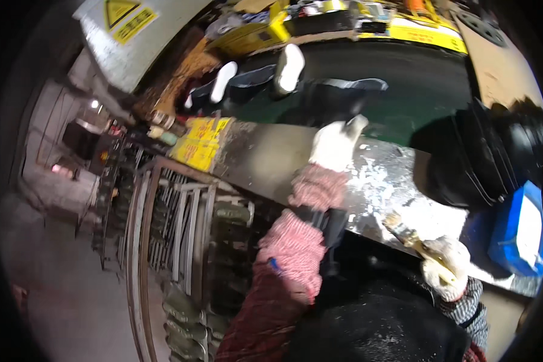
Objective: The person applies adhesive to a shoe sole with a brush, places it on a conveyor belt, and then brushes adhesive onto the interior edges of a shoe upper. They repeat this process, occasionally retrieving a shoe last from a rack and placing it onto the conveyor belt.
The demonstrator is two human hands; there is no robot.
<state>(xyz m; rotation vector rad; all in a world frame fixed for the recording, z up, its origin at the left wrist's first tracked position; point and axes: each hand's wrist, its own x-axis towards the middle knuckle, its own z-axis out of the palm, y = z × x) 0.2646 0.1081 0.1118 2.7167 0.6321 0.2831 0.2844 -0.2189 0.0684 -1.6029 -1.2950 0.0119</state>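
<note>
My left hand point(335, 143), in a white glove, reaches over the metal ledge toward the dark green belt. It is at the near edge of a black boot-like piece point(338, 99) with a pale rim. Glare hides how its fingers lie, so I cannot tell whether it grips the piece. My right hand point(447, 265), also gloved in white, is closed round the handle of a paintbrush point(404, 232) above the near edge of the ledge. The brush's bristles point up and left. Farther left on the belt lie black boots with white soles point(289, 69).
White residue smears the metal ledge point(386, 178). At right are a pile of black boots point(470, 157) and a blue tub point(519, 235) with white inside. A metal rack point(193, 211) with olive footwear stands at left. Yellow boxes point(253, 39) line the far side.
</note>
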